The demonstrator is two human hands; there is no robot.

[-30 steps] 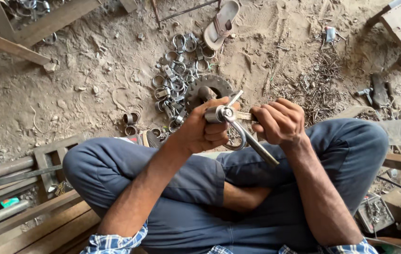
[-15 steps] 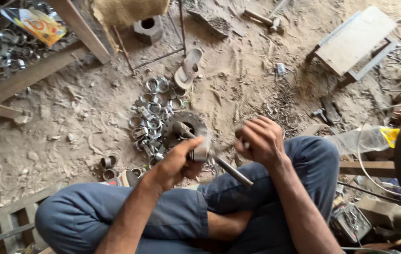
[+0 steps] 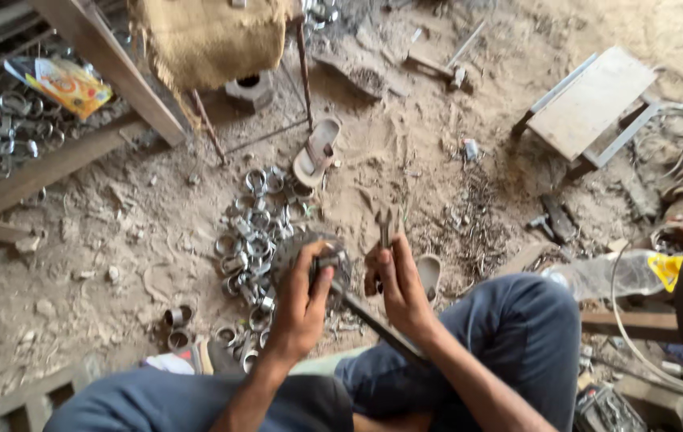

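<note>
Head view: left hand (image 3: 301,308) clenched around steel clamp (image 3: 327,262), right hand (image 3: 399,290) gripping spanner (image 3: 384,228) (sandy floor).

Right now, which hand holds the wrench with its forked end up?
The right hand holds that wrench; the left hand grips a clamp instead.

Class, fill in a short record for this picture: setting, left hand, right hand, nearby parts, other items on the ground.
Setting: dirt floor, person seated cross-legged
Left hand: grips a metal clamp on a long rod
Right hand: holds a spanner upright
Nearby parts: pile of metal rings just beyond the hands
Other items: sandal, wooden stool, plastic bottle
</note>
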